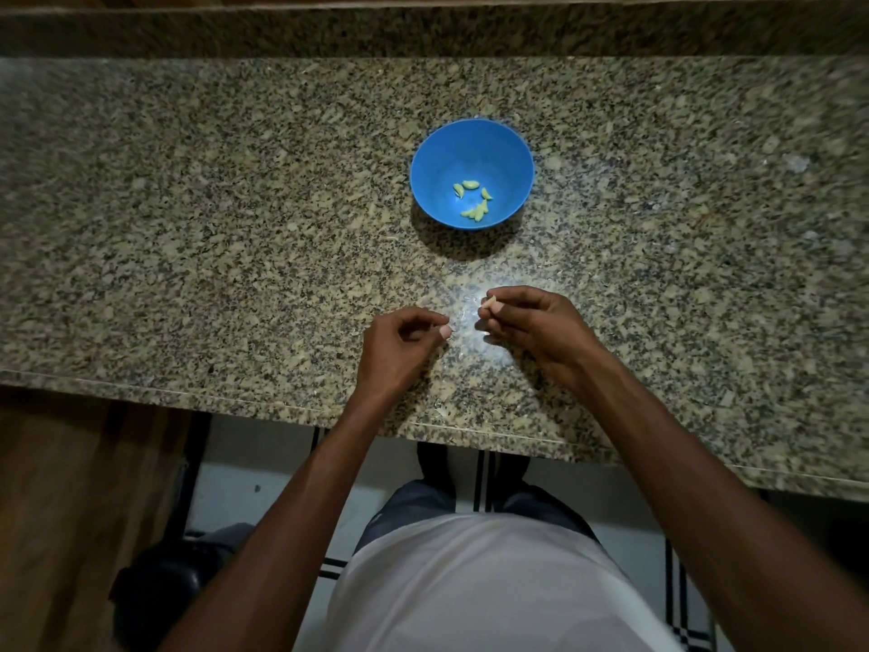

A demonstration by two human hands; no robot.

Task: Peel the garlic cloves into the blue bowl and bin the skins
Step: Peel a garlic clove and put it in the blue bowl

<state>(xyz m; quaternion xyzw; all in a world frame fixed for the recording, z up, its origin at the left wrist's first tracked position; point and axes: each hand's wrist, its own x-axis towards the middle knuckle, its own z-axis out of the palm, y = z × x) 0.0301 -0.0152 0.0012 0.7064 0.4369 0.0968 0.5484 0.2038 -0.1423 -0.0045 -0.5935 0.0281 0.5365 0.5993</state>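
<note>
Garlic clove (490,303) pinched in right hand (526,322), left hand (399,343) curled empty, blue bowl (471,138) beyond

The countertop (235,237) looks like polished speckled granite, glossy enough to throw back a pale glare near the front edge. The blue bowl (471,134) appears to be smooth plastic with a soft, nearly matt sheen. The peeled garlic cloves (474,199) inside it look smooth and slightly waxy. At the left, the cabinet side (84,487) shows a wood grain with a dull finish.
</note>
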